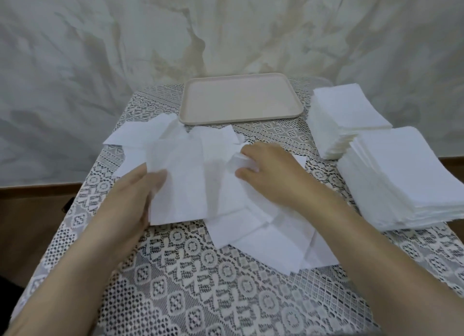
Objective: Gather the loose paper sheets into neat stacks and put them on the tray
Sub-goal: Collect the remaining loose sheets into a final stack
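Observation:
Loose white paper sheets (190, 185) lie scattered and overlapping across the middle of the lace-covered table. My left hand (133, 200) holds the left edge of a small bundle of sheets, thumb on top. My right hand (266, 170) rests on the pile to the right, its fingers curled and pinching a crumpled sheet corner (239, 160). A beige rectangular tray (190, 109) stands beyond the sheets at the table's far edge, with nothing on it.
Two tall stacks of white sheets stand on the right: one at the back (349, 112), one nearer (401, 175). A lace tablecloth (200, 285) covers the table. A draped pale cloth (100, 46) hangs behind.

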Tool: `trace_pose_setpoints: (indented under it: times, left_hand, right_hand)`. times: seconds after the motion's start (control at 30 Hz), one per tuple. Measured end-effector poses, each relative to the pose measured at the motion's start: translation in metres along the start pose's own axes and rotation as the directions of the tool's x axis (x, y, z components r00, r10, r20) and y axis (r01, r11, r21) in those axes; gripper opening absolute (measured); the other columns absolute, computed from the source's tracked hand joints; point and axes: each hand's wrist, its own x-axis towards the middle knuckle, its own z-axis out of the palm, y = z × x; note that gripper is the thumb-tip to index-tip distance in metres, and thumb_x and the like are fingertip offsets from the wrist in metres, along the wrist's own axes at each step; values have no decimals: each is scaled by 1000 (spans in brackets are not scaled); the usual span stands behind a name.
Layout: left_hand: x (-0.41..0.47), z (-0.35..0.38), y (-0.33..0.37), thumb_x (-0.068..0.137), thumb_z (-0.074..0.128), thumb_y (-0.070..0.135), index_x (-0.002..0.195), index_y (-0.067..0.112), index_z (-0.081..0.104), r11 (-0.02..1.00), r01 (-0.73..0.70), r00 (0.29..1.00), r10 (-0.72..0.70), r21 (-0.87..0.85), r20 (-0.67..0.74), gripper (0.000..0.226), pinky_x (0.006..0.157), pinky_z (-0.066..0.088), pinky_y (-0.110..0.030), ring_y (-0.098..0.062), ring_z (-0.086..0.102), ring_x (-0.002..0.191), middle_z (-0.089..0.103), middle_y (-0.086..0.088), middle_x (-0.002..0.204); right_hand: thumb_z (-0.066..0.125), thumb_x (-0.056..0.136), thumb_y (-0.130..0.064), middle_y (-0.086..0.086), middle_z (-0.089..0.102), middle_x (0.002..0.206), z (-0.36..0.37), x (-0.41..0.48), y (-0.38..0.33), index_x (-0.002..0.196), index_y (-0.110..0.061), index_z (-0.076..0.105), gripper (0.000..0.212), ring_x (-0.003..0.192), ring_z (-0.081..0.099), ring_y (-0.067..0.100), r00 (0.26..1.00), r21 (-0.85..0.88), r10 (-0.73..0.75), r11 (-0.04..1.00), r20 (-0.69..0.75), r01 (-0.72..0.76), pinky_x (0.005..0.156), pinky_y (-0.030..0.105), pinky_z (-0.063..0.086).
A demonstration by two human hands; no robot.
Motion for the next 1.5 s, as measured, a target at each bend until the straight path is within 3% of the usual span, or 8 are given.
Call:
trace_pose_setpoints:
  times: [0.3, 0.5, 0.73, 0.83, 0.97, 1.1, 1.37, 1.5]
  left_hand:
    - [-7, -11, -2, 109, 52, 17, 118, 22, 71, 1000, -20, 999, 20, -3, -25, 21, 77, 60, -40, -15, 78, 93, 81, 3, 107]
    - [-14, -1, -6, 110, 52, 16, 119, 18, 70, 1000, -3, 999, 3, -16, -32, 20, 77, 61, -37, -18, 78, 96, 82, 1, 106]
    - [-10, 4, -7, 110, 52, 14, 116, 17, 71, 1000, -9, 999, 9, -15, -31, 20, 81, 62, -42, -18, 78, 93, 82, 1, 104]
    - [-8, 3, -5, 110, 51, 15, 115, 17, 70, 1000, -16, 999, 17, 5, -31, 20, 65, 61, -35, -16, 78, 85, 82, 1, 97]
    - [-3, -1, -3, 110, 51, 16, 116, 17, 71, 1000, -16, 999, 16, 3, -28, 21, 88, 52, -49, -27, 73, 93, 77, -13, 113]
    - [-3, -3, -2, 110, 50, 15, 117, 20, 70, 1000, -31, 999, 30, -7, -24, 22, 80, 59, -37, -14, 78, 92, 82, 3, 105]
    - [-8, -6, -1, 111, 48, 14, 117, 22, 70, 999, -50, 999, 50, -19, -17, 24, 79, 63, -39, -12, 78, 88, 82, 6, 103]
    - [-8, -5, -1, 111, 49, 15, 114, 21, 71, 999, -44, 999, 44, -21, -9, 24, 94, 56, -50, -14, 78, 88, 82, 3, 104]
  right_hand:
    - [47, 106, -34, -1, 55, 85, -6, -51, -3, 98, -17, 44, 19, 79, 53, 24, 957, -20, 287, 958, 41, -287, 63, 38, 33]
    - [55, 104, -29, 4, 61, 90, -20, -65, 3, 91, -13, 56, 20, 84, 57, 27, 964, 136, 239, 965, -113, -223, 72, 38, 43]
    - [61, 101, -30, -2, 43, 64, -14, -45, 5, 69, -18, 37, 42, 62, 40, 21, 976, 147, 181, 976, -124, -162, 56, 33, 25]
    - [64, 98, -43, -7, 44, 64, -12, -36, 0, 69, -21, 40, 44, 59, 40, 10, 974, 143, 183, 976, -132, -164, 55, 32, 25]
    - [68, 89, -59, -6, 47, 72, -12, -36, -7, 73, -22, 38, 51, 62, 42, 9, 965, -6, 262, 965, 23, -262, 54, 33, 22]
    - [71, 93, -39, -4, 44, 69, -14, -42, -2, 71, -19, 36, 45, 61, 40, 15, 966, 100, 258, 961, 10, -258, 54, 33, 22]
    - [74, 88, -36, 3, 75, 93, -19, -50, 16, 100, -15, 68, 25, 89, 72, 27, 954, 504, 297, 831, -43, -237, 84, 53, 58]
    - [73, 90, -43, 6, 63, 81, -10, -53, 0, 84, -13, 53, 36, 75, 60, 25, 972, 205, 234, 951, 14, -232, 61, 35, 39]
